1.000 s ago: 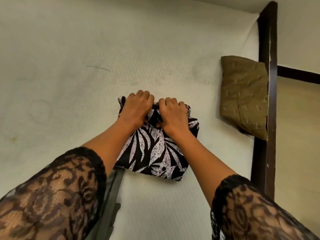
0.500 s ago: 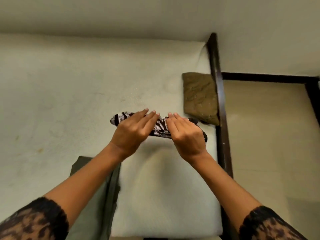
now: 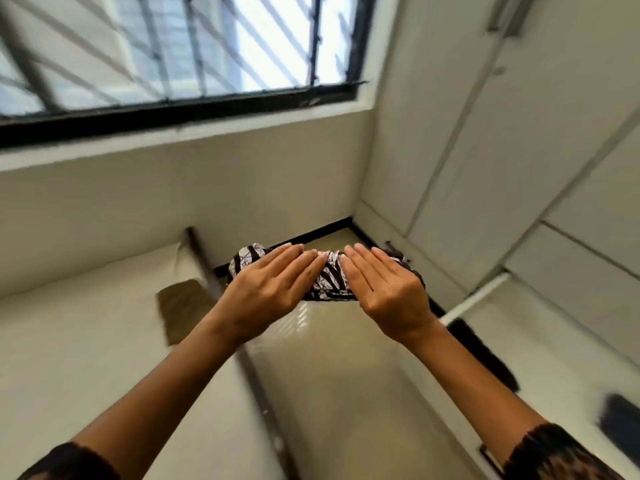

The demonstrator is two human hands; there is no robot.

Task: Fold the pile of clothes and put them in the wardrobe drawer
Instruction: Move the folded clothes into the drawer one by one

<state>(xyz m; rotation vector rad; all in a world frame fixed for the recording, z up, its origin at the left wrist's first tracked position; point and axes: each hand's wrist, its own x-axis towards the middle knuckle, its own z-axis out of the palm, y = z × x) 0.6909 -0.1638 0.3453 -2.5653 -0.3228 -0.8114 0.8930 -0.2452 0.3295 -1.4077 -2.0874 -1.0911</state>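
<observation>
Dark lace sleeves [image 3: 561, 455] frame the bottom corners, with bare forearms reaching forward. The left hand [image 3: 266, 292] and right hand [image 3: 384, 289] hold the folded garment [image 3: 329, 275], a black-and-white leaf print. Their fingers lie straight and close together over its top, and the thumbs are hidden beneath it. The bundle is held in the air above the pale floor [image 3: 346, 375], between the bed and the wardrobe. To the left a dark bed rail [image 3: 256, 382] borders the white mattress [image 3: 86, 341], where an olive-brown folded cloth [image 3: 183, 306] lies at the edge. White wardrobe doors [image 3: 485, 168] rise on the right. A barred window [image 3: 173, 46] fills the far wall.
</observation>
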